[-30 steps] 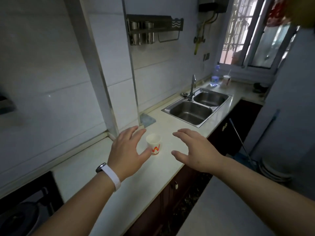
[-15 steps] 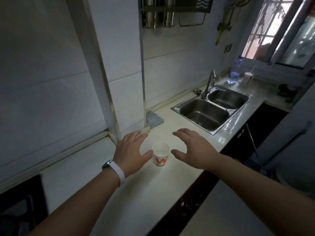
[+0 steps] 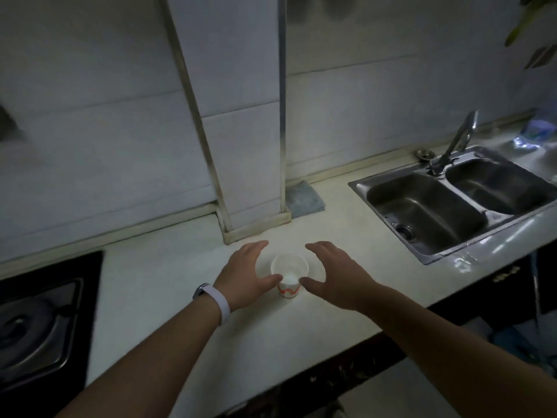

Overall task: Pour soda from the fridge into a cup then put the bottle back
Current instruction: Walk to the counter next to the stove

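Now | paper cup (image 3: 289,274) upright on pale counter (image 3: 168,285), btwn both hands, near front edge | L hand (image 3: 245,276) fingers spread, curved, thumb tip at cup's side | R hand (image 3: 334,271) same, thumb at other side, not gripping | sink (image 3: 452,206) well apart to R, stove (image 3: 39,324) to L | white wristband (image 3: 221,303) on L wrist

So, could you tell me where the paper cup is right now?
The paper cup stands on the counter between both open hands, left of the sink.
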